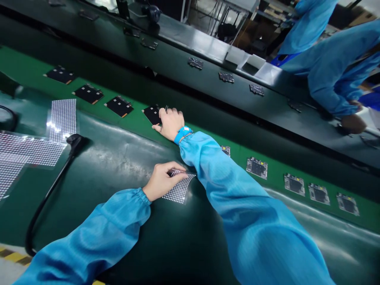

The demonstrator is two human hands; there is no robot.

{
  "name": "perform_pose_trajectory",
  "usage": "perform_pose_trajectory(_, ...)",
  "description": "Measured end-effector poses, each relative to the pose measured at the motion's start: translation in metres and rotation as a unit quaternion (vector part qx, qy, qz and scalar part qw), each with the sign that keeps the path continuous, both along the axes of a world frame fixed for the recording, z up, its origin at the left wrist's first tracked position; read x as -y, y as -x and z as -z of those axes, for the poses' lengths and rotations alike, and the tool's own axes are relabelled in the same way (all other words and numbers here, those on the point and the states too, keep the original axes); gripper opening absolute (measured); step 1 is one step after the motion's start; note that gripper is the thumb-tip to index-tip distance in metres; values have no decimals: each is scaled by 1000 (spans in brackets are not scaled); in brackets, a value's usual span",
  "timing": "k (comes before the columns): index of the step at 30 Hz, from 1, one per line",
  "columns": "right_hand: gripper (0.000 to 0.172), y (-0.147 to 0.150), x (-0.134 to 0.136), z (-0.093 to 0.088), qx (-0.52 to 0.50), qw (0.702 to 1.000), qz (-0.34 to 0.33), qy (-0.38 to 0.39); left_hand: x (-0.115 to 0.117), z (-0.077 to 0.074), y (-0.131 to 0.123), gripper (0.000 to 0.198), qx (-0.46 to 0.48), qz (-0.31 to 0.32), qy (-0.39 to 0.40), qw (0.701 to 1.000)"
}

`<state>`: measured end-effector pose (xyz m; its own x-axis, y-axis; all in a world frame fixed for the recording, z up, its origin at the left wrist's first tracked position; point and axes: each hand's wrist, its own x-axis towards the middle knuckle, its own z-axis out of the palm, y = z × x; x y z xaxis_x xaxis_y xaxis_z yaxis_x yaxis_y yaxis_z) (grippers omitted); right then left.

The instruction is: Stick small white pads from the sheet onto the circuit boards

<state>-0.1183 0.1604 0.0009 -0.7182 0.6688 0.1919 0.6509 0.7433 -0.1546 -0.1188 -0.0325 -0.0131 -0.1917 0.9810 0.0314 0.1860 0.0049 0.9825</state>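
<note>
- Left hand (pixel 162 182): thumb and fingers are pinched closed on the upper edge of a dotted sheet (pixel 179 189), a flexible silver perforated sheet. The sheet sits on the dark mat (pixel 118 233), just beside my right forearm.
- Right hand (pixel 171 124): curled, with the fingers down over the right side of a black panel (pixel 152 114). I cannot tell whether it has firm hold of the panel. A thin metal tip (pixel 166 107) shows beyond my knuckles, too small to identify.
- Right wrist: a blue strap (pixel 183 135) is fastened around it.
- Green belt (pixel 190 130), far side of the mat: three more black panels (pixel 88 94) lie in a row to the left of my right hand. Circuit boards (pixel 257 168) lie in a row to the right of my forearm.
- Left edge of the mat: more dotted sheets (pixel 63 120) lie on clear film. A black cord (pixel 50 198) runs from a black handle (pixel 75 141) toward the near edge.
- Near left corner: yellow-and-black floor tape (pixel 14 256).
- Dark upper rail (pixel 178 55): small metal pieces (pixel 195 63) are spaced along it.
- Upper right: a co-worker's blue sleeve (pixel 335 67) beyond the rail.
</note>
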Motion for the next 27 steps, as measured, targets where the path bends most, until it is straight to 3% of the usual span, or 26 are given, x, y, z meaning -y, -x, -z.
perform_pose_trajectory(3, 46, -9, -3, -9, -10, 1000, 10, 10, -1, -1, -1, 8, -6, -2, 1, 1000)
perform_pose_trajectory(6, 41, -27, -10, -32, -47, 998, 14, 31, -1, -1, -1, 7, -14, -4, -2, 1000)
perform_pose_trajectory(11, 38, -39, -19, -59, -101, 994, -37, 37, -1, 0, -1, 8, -11, -3, 2, 1000)
perform_pose_trajectory(17, 27, -29, -18, -51, -96, 981, -140, 95, 0, 0, 0, 10, -21, -7, 2, 1000)
perform_pose_trajectory(20, 32, -49, -20, -44, -99, 981, -144, 87, 0, 0, 0, 9, -16, -8, 2, 1000)
perform_pose_trajectory(24, 47, -89, -22, -25, -27, 979, -173, 105, 0, 0, -1, 8, -21, -5, 7, 1000)
perform_pose_trajectory(27, 48, -100, -19, -12, -17, 979, -168, 113, 0, 0, 0, 9, -24, -5, 9, 1000)
